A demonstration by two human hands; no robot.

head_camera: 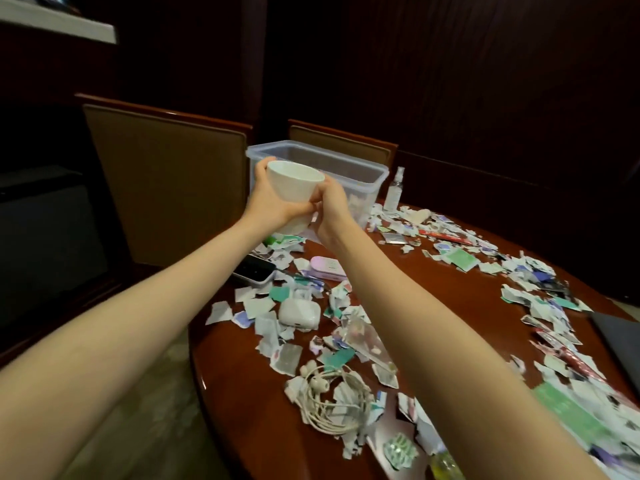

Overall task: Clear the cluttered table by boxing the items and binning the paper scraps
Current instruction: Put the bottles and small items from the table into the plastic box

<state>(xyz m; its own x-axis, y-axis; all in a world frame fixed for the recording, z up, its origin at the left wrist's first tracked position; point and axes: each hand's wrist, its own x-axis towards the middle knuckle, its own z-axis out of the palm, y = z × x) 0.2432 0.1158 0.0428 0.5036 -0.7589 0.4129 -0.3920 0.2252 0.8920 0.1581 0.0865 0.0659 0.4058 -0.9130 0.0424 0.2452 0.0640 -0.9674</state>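
Note:
Both my hands hold a white cup (293,183) up in the air, just in front of a clear plastic box (349,169) at the table's far end. My left hand (268,199) wraps the cup's left side and my right hand (330,202) grips its right side. Torn paper scraps (540,282) cover the round wooden table (450,289). Among them lie a white earbud case (298,315), a tangled white cable (329,400), a pink device (327,268) and a dark phone-like device (254,269).
A clear spray bottle (395,188) stands right of the box. Two brown chairs (166,181) stand behind the table on the left and at the back. A red pen (446,236), a pill blister (400,448) and a dark flat object (620,341) at the right edge also lie there.

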